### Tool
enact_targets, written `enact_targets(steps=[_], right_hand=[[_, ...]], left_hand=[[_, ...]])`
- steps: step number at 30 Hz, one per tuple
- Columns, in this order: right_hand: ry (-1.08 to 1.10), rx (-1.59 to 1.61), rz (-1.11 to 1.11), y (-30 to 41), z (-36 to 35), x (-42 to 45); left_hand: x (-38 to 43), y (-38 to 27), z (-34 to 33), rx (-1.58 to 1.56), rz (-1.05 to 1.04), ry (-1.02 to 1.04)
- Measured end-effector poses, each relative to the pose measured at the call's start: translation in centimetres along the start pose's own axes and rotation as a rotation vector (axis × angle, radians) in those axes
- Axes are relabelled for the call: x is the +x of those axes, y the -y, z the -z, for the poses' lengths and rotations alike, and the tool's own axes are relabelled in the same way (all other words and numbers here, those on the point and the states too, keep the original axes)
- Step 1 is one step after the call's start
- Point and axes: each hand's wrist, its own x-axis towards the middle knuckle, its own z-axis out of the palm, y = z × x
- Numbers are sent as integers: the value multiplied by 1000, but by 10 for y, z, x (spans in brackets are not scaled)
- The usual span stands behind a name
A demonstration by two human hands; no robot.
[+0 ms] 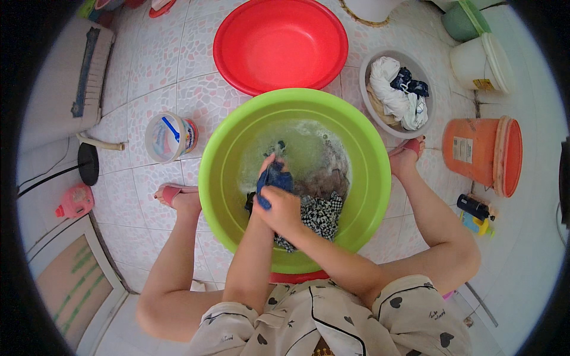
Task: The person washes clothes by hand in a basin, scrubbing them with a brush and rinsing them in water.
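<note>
Both my hands are over a lime-green plastic basin (217, 178) between my legs. My left hand (266, 165) lies beneath a wet dark-blue cloth (281, 177), its fingers partly covered by it. From above, my right hand (281, 208) presses on the same cloth, slightly blurred. Cloudy, sudsy water (307, 140) fills the basin's bottom. A black-and-white patterned garment (324, 216) lies at the near right inside it, beside a brownish cloth (331, 180) in the water. A bit of black fabric (249, 202) shows left of my wrist.
An empty-looking red basin (280, 49) stands beyond. At the right are a grey basin (363, 84) of clothes, an orange bucket (467, 147), a white bucket (470, 62) and bottles (474, 207). Leftward are a plastic tub (162, 153) with a blue scoop (171, 128) and a pink jug (78, 201).
</note>
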Motion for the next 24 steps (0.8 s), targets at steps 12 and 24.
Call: enact_targets(steps=[12, 24], right_hand=[[-25, 81, -276, -7, 13, 22], [-154, -334, -125, -61, 31, 78]], left_hand=[[-17, -2, 2, 116, -58, -136], [-45, 35, -80, 465, -65, -397]])
